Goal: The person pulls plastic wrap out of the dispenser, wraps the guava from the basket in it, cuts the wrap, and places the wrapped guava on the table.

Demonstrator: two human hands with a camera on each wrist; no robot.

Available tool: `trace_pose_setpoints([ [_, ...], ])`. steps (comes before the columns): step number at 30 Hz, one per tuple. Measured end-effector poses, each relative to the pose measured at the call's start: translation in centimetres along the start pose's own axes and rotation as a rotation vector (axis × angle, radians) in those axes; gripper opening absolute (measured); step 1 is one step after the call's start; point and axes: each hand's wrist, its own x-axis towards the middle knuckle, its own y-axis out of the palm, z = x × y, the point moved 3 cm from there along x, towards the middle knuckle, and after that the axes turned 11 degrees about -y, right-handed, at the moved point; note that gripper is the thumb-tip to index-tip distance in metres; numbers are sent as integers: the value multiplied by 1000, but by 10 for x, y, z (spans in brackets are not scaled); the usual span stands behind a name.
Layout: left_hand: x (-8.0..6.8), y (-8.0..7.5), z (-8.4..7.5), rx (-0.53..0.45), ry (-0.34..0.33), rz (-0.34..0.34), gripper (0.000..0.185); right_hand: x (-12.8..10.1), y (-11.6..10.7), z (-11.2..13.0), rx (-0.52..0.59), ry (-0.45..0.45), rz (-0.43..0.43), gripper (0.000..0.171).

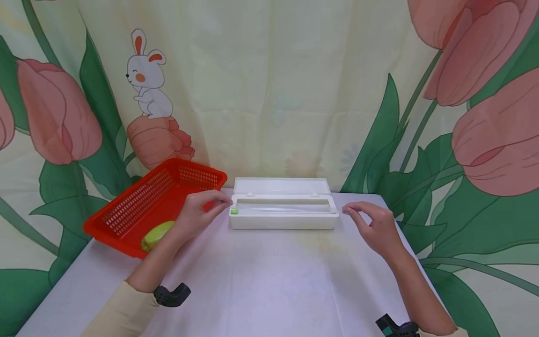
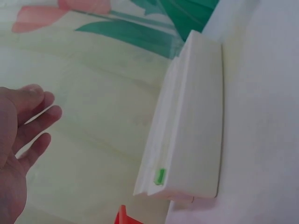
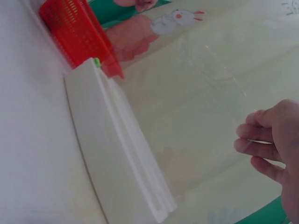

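A white plastic wrap dispenser (image 1: 283,222) stands on the table with its lid (image 1: 281,186) raised at the back. At the left end of its front edge sits a green slide cutter (image 1: 234,211). Clear plastic wrap (image 3: 229,77) shows only as faint glints in the right wrist view, spread between the hands. My left hand (image 1: 202,211) is off the dispenser's left end, thumb and fingertips pinching one side of the film. Beyond the right end, my right hand (image 1: 374,225) pinches the other side. The film's exact edges are too clear to make out.
A red plastic basket (image 1: 115,247) stands at the left, behind my left forearm. Inside lies a pale green vegetable or fruit (image 1: 156,235), partly hidden by the arm. White cloth covers the table (image 1: 269,285), and a printed curtain (image 1: 269,93) hangs right behind it.
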Motion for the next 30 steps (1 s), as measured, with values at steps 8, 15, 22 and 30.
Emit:
trace_pose_setpoints([
  [8, 0, -6, -13, 10, 15, -7, 21, 2, -4, 4, -10, 4, 4, 24],
  [15, -1, -4, 8, 27, -1, -3, 22, 5, -8, 9, -22, -33, -3, 22],
  [22, -2, -7, 5, 17, 21, 8, 19, 5, -12, 14, -21, -65, -22, 23],
  [30, -5, -12, -1, 36, 34, -4, 20, 4, -15, 16, 4, -90, -43, 24],
])
